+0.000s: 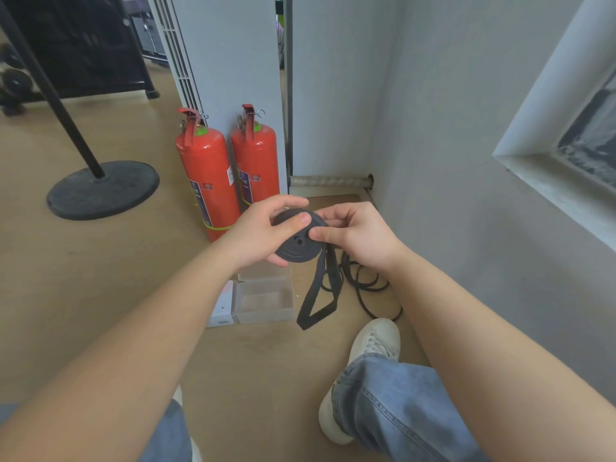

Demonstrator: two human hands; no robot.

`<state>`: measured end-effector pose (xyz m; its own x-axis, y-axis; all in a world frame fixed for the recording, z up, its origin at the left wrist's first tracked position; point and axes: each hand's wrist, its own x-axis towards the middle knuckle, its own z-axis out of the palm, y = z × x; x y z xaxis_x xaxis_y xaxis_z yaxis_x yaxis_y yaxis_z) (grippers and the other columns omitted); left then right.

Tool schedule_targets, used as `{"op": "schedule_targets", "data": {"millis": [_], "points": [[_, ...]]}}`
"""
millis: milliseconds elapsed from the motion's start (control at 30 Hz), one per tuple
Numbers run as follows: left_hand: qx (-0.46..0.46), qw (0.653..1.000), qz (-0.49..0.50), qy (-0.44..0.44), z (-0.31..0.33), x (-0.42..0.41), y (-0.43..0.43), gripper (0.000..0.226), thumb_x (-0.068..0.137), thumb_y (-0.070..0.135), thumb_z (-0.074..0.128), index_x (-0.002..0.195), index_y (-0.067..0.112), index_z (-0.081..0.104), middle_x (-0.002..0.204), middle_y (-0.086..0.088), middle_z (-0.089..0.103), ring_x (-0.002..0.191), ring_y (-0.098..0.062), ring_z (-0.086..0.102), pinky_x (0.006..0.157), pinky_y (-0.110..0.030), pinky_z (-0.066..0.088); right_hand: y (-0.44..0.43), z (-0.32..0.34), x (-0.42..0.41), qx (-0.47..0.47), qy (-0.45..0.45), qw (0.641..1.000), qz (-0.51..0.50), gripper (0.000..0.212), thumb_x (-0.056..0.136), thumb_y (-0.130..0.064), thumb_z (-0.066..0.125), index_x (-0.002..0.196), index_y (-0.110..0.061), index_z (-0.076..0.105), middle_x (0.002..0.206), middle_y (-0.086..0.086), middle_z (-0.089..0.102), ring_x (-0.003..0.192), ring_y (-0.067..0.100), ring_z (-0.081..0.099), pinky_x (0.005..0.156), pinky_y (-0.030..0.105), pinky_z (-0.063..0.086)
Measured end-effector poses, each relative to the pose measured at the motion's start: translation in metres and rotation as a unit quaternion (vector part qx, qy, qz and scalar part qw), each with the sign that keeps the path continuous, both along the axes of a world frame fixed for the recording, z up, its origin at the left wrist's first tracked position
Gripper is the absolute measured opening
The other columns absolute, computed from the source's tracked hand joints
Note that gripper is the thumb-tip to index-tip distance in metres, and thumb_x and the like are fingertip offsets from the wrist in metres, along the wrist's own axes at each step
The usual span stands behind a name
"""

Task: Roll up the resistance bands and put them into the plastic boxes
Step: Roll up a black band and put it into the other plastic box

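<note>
Both hands are up in front of us, above the floor. Our left hand grips the black resistance band, which is wound into a flat coil, with the thumb laid across the top and the fingers curled underneath. Our right hand pinches the coil's right edge between thumb and forefinger, the other fingers folded behind it.

From the coil the unrolled tail hangs down as a long loop. We cannot tell whether its lower end touches the floor.

Just left of the tail a clear plastic box sits open on the floor. A second clear piece, lid or box we cannot tell, lies right behind it, partly under our left hand. A small white box sits against its left side.

To the right of the tail, a thinner black band lies in loose loops near the wall. Two red fire extinguishers stand behind it all.
</note>
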<state>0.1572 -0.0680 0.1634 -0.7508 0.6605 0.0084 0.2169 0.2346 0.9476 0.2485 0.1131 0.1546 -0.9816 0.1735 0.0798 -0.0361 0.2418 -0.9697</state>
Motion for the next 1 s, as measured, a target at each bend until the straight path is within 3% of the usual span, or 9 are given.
{"op": "schedule_targets", "data": {"millis": [133, 300, 433, 567, 667, 733, 833, 1000], "points": [[-0.004, 1.000, 0.007, 0.002, -0.001, 0.001, 0.000, 0.010, 0.096, 0.031, 0.065, 0.105, 0.030, 0.069, 0.112, 0.000, 0.067, 0.102, -0.021, 0.068, 0.059, -0.045, 0.063, -0.004, 0.001, -0.004, 0.012, 0.002, 1.000, -0.004, 0.024, 0.089, -0.008, 0.078, 0.113, -0.007, 0.075, 0.097, 0.007, 0.080, 0.093, 0.023, 0.078, 0.090, 0.043, 0.062], [0.097, 0.988, 0.055, -0.111, 0.000, 0.009, 0.006, 0.020, 0.103, 0.033, 0.054, 0.113, 0.019, 0.062, 0.119, -0.010, 0.065, 0.100, -0.032, 0.072, 0.060, -0.045, 0.062, 0.004, -0.005, 0.001, -0.050, -0.010, 0.999, -0.011, 0.023, 0.089, -0.015, 0.078, 0.112, -0.008, 0.076, 0.100, 0.010, 0.080, 0.095, 0.028, 0.077, 0.090, 0.045, 0.061], [0.142, 0.974, 0.065, -0.165, 0.000, 0.015, 0.011, 0.024, 0.104, 0.039, 0.049, 0.115, 0.021, 0.059, 0.118, -0.011, 0.068, 0.088, -0.025, 0.075, 0.053, -0.032, 0.058, 0.003, -0.010, -0.001, -0.118, 0.025, 0.993, -0.012, 0.026, 0.092, -0.010, 0.072, 0.117, -0.002, 0.074, 0.109, 0.017, 0.077, 0.104, 0.034, 0.074, 0.095, 0.048, 0.058], [0.183, 0.953, 0.089, -0.226, -0.003, 0.018, 0.014, 0.035, 0.103, 0.042, 0.048, 0.125, 0.017, 0.058, 0.110, -0.009, 0.070, 0.080, -0.020, 0.074, 0.048, -0.025, 0.055, -0.006, -0.005, 0.000, -0.099, 0.064, 0.992, -0.034, 0.038, 0.094, -0.006, 0.071, 0.131, -0.007, 0.067, 0.108, 0.008, 0.079, 0.102, 0.022, 0.076, 0.089, 0.032, 0.060], [0.214, 0.935, 0.106, -0.261, -0.002, 0.019, 0.015, 0.037, 0.103, 0.045, 0.049, 0.125, 0.017, 0.060, 0.105, -0.008, 0.071, 0.077, -0.018, 0.074, 0.047, -0.024, 0.053, -0.013, -0.006, -0.002, -0.085, 0.098, 0.988, -0.087, 0.040, 0.093, -0.005, 0.073, 0.131, -0.011, 0.064, 0.107, 0.008, 0.079, 0.102, 0.022, 0.076, 0.093, 0.039, 0.061], [0.223, 0.930, 0.112, -0.270, 0.000, 0.019, 0.015, 0.038, 0.102, 0.046, 0.050, 0.126, 0.017, 0.060, 0.105, -0.008, 0.072, 0.079, -0.021, 0.074, 0.047, -0.024, 0.053, -0.015, -0.007, -0.003, -0.087, 0.112, 0.985, -0.099, 0.033, 0.094, -0.004, 0.071, 0.126, -0.004, 0.068, 0.108, 0.008, 0.078, 0.103, 0.020, 0.075, 0.089, 0.038, 0.062], [0.223, 0.925, 0.126, -0.281, -0.001, 0.019, 0.015, 0.041, 0.101, 0.047, 0.052, 0.128, 0.018, 0.060, 0.111, -0.010, 0.073, 0.088, -0.028, 0.075, 0.046, -0.024, 0.053, -0.016, -0.006, -0.001, -0.106, 0.109, 0.984, -0.095, 0.028, 0.097, -0.003, 0.065, 0.124, -0.008, 0.069, 0.100, -0.005, 0.077, 0.092, 0.006, 0.075, 0.075, 0.020, 0.059], [0.224, 0.918, 0.136, -0.298, -0.005, 0.021, 0.017, 0.042, 0.100, 0.049, 0.053, 0.129, 0.020, 0.060, 0.119, -0.012, 0.072, 0.099, -0.033, 0.074, 0.046, -0.023, 0.053, -0.016, -0.009, -0.001, -0.138, 0.082, 0.982, -0.102, 0.022, 0.099, -0.004, 0.063, 0.117, -0.013, 0.073, 0.102, -0.001, 0.078, 0.093, 0.013, 0.075, 0.074, 0.027, 0.060]]}}
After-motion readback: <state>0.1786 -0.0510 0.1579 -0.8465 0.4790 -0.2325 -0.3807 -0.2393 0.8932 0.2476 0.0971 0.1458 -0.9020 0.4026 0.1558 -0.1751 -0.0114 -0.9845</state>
